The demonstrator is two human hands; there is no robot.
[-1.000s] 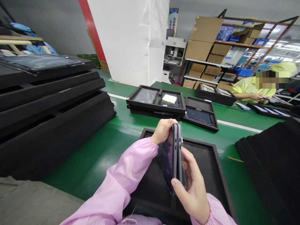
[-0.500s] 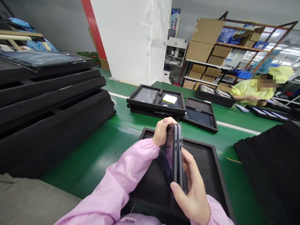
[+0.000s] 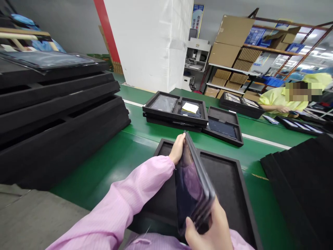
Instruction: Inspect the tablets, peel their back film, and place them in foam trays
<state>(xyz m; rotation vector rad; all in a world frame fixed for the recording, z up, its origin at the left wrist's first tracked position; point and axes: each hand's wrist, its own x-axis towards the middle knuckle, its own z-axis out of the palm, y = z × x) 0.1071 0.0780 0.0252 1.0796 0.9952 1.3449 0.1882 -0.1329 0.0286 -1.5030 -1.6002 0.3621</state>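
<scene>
Two dark tablets (image 3: 191, 180), pressed face to back, stand on edge between my hands with one glossy screen turned left. My left hand (image 3: 178, 148) is closed on their far end, its fingers partly hidden behind them. At the near lower end my right hand (image 3: 212, 225) grips them, thumb on the screen side and fingers behind. Directly below lies a black foam tray (image 3: 223, 173) with recessed compartments; the tablets hide part of it.
Left is a tall stack of black foam trays (image 3: 59, 121) topped by a wrapped panel. Ahead, stacked trays (image 3: 148, 113) hold tablets, beside another tray (image 3: 238, 139). More black foam (image 3: 299, 180) stands at right. A co-worker in yellow (image 3: 275, 99) handles items at far right.
The tablets have turned and tilted in my hands, so the screen shows more broadly and their near end sits lower. My right hand has moved down with them.
</scene>
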